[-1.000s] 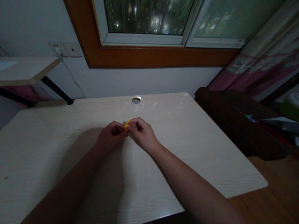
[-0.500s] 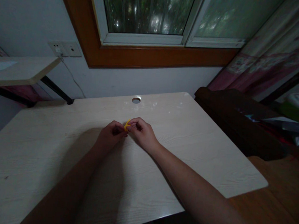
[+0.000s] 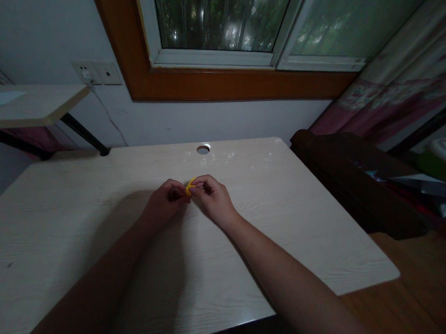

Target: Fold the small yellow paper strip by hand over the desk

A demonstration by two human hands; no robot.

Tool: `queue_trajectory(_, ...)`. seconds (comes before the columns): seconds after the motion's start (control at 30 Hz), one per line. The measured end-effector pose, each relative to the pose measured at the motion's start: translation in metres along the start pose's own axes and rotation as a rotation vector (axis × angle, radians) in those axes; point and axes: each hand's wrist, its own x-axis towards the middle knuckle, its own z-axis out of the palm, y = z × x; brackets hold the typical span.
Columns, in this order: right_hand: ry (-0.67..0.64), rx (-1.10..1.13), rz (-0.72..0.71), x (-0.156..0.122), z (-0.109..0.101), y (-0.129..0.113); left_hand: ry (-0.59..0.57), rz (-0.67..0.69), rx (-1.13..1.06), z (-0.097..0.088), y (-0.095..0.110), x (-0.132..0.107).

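A small yellow object (image 3: 189,186), thin and slightly curved, is pinched between my two hands above the middle of the pale wood-grain table (image 3: 310,234). My left hand (image 3: 166,199) grips it from the left between thumb and fingertips. From the right, the thumb and index finger of my right hand (image 3: 213,199) close on it too. Fingertips cover part of the yellow piece, so its exact kind cannot be made out. Both hands are closed and nearly touch each other.
Behind the hands is a round cable hole (image 3: 203,150) in the tabletop. A raised shelf (image 3: 32,105) on black legs stands at the back left. Beyond the table's right edge lies a dark brown piece of furniture (image 3: 344,180) with things on it. A window (image 3: 221,19) is above.
Both hands stay in almost the same place. The yellow object shows only a very slight shift between the fingertips.
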Motion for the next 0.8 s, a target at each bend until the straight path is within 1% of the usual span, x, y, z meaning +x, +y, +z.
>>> queue_trajectory(0.17,0.025,-0.016,0.014,0.0008,-0.0007,-0.0023,0.004,0.018,0.002,0.0008,-0.0018,0.0)
queue_trajectory(0.33,0.051,-0.025,0.007,0.0012,-0.0015,-0.004,-0.039,0.042,-0.034,0.0012,-0.0027,-0.0011)
queue_trajectory(0.63,-0.022,-0.033,0.021,0.0008,-0.0012,0.0011,-0.004,-0.011,-0.023,0.0003,0.0012,0.0)
queue_trajectory(0.8,-0.02,-0.034,0.012,0.0009,-0.0014,0.0017,0.005,-0.009,0.003,0.0004,0.0026,-0.0008)
